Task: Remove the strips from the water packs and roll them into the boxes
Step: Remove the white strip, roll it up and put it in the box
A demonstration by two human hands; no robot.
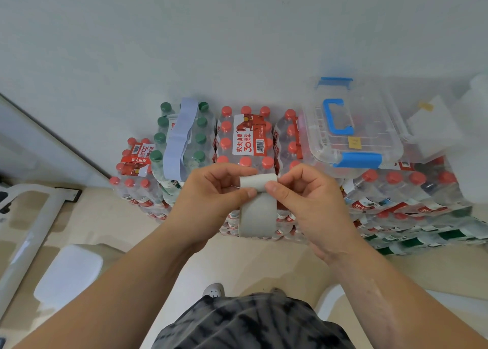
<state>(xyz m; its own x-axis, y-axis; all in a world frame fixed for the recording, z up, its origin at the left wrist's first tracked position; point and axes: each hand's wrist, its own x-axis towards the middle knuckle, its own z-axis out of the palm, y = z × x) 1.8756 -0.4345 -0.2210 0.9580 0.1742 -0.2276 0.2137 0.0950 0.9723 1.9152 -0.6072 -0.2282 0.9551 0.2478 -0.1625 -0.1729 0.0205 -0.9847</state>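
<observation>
A grey strip hangs in front of the stacked water packs, its top end curled into a small roll. My left hand pinches the roll from the left with thumb and fingers. From the right, my right hand pinches the same roll. A pale blue strip is still wrapped around the green-capped water pack. A red-capped water pack stands in the middle with no strip on it. The clear plastic box with blue handle and clips rests closed on packs to the right.
Several shrink-wrapped water packs are stacked against the white wall. A white metal frame and a white pad lie on the floor to the left. White containers stand at the far right.
</observation>
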